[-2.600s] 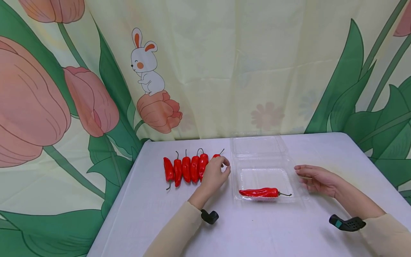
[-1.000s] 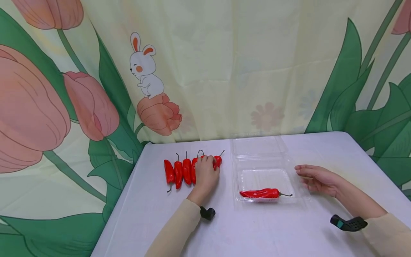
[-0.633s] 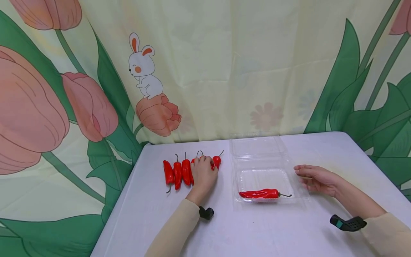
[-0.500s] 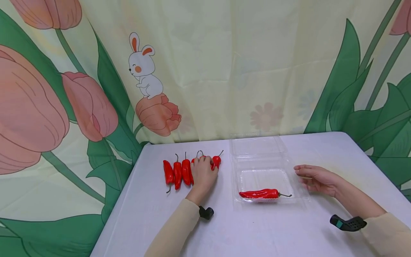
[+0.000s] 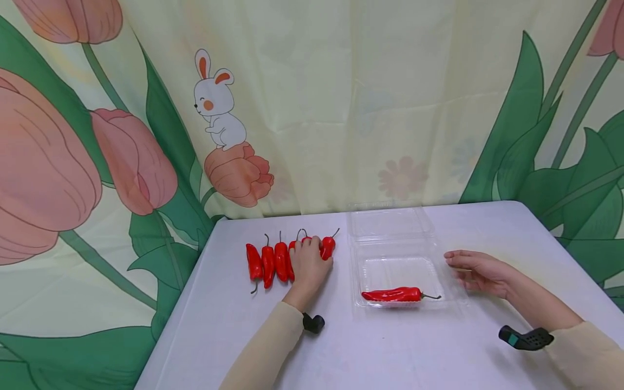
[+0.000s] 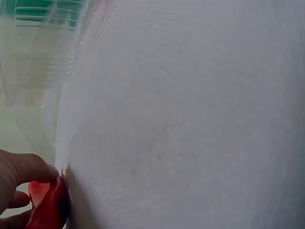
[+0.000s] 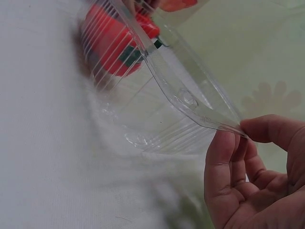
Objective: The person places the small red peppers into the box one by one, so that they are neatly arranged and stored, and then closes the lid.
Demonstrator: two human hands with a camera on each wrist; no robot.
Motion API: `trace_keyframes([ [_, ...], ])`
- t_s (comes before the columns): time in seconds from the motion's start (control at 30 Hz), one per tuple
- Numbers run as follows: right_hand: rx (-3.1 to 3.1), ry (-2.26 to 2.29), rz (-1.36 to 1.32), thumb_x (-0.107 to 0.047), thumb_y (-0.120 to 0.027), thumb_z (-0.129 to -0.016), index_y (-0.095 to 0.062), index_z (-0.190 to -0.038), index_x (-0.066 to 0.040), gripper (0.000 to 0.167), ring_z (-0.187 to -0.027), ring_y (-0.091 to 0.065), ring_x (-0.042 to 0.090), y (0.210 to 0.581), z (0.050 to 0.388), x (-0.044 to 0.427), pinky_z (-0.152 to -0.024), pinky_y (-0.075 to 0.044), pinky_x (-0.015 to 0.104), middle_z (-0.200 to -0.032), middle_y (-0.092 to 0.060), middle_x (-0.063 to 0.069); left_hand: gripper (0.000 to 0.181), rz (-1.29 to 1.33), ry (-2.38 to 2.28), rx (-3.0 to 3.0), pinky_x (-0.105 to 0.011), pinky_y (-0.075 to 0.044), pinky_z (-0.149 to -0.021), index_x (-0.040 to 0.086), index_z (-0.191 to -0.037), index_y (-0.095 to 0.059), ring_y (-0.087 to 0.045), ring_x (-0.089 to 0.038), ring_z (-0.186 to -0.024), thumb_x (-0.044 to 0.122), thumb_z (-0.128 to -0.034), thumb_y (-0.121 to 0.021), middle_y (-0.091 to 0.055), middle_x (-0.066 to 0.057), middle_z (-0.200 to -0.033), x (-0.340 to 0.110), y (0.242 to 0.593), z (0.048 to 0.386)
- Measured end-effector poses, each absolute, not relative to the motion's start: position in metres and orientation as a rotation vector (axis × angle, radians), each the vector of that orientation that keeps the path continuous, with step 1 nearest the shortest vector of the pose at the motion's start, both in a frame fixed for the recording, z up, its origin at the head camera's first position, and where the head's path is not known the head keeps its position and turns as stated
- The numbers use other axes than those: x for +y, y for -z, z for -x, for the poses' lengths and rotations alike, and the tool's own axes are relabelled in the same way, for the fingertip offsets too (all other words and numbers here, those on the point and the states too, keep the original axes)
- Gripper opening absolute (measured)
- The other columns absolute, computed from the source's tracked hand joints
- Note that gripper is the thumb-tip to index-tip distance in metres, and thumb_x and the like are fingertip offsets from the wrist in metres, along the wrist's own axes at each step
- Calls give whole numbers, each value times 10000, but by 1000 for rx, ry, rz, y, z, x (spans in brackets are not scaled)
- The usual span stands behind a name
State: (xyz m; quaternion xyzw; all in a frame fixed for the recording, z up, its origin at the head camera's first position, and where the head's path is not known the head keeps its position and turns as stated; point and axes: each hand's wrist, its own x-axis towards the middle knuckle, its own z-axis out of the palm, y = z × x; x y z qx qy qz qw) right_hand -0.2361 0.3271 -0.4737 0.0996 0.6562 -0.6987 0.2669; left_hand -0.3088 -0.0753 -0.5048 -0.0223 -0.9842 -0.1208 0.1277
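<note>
My left hand (image 5: pixel 309 265) grips a red chili pepper (image 6: pixel 49 205) in the row at the table's left, thumb on one side and fingers on the other. The hand hides most of that pepper in the head view. To its left lie several more red chili peppers (image 5: pixel 268 265), and to its right one slanted pepper (image 5: pixel 328 247). A clear plastic clamshell box (image 5: pixel 400 271) stands with its lid folded back and one chili pepper (image 5: pixel 392 294) lying along its near side. Thumb and fingers of my right hand (image 7: pixel 257 176) pinch the box's rim.
A white cloth covers the table (image 5: pixel 380 352). Behind its far edge hangs a curtain (image 5: pixel 317 108) printed with tulips and a rabbit. The box's lid (image 5: pixel 385 223) lies toward that edge. Black wrist cameras (image 5: pixel 313 324) sit at both cuffs.
Since the earliest frame, my left hand has moved left from beside the slanted pepper onto the neighbouring pepper in the row. Over the last half second it stays there. My right hand keeps its place.
</note>
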Motion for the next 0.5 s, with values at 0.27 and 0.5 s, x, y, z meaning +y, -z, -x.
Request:
trace_keyframes([
  [0.27,1789,1877,-272,-274,-593,-1056,-639,-1177,-244,133,-778,-635,115,475,236,325,-728,-571,199,-941,-661,-31,693,108,332,-2860,-436,-524,-905,140,-1245,-615,-584,-270,-1083,346,-670,-942,-662,-90,-1166,-73,506,307],
  [0.5,1791,1878,-274,-272,-587,-1059,-644,-1165,-251,122,-782,-642,118,475,237,326,-730,-576,206,-945,-665,-26,671,171,377,-2829,-428,-541,-896,131,-1240,-618,-593,-267,-1073,293,-678,-946,-671,-92,-1157,-71,505,305],
])
